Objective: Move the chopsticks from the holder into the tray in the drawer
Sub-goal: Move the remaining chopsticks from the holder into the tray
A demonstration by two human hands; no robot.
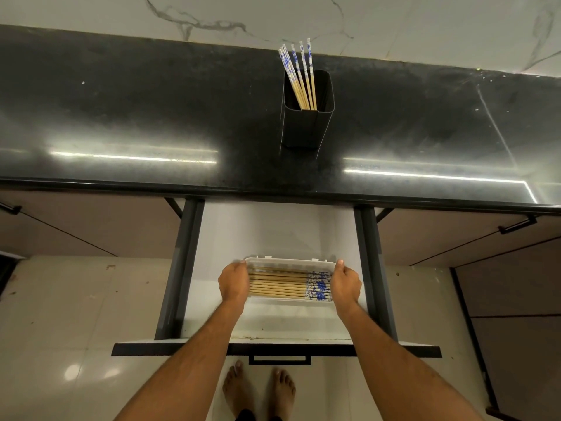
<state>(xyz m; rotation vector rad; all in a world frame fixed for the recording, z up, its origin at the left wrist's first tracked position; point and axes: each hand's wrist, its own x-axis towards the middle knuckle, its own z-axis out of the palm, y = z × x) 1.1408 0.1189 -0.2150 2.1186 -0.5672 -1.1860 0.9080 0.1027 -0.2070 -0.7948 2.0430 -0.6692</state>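
Both hands grip the white tray (pixel 291 263) in the drawer (pixel 218 238), left hand (pixel 233 282) and right hand (pixel 344 284) on opposite ends. Several chopsticks (pixel 299 74) remain in the holder (pixel 305 126); they're light, stiff, probably slick, so pinch them mid-shaft as a bundle.

This is a home kitchen. A polished black stone counter (pixel 151 117) runs along a white marble-veined wall (pixel 364 19), with cabinet doors (pixel 76 226) and bar handles (pixel 516 224) beneath it. A pull-out drawer (pixel 273 232) stands open below the counter, a holder (pixel 305 126) of chopsticks (pixel 299 71) sits on top, and bare feet (pixel 258 390) stand on glossy floor tiles (pixel 76 329).
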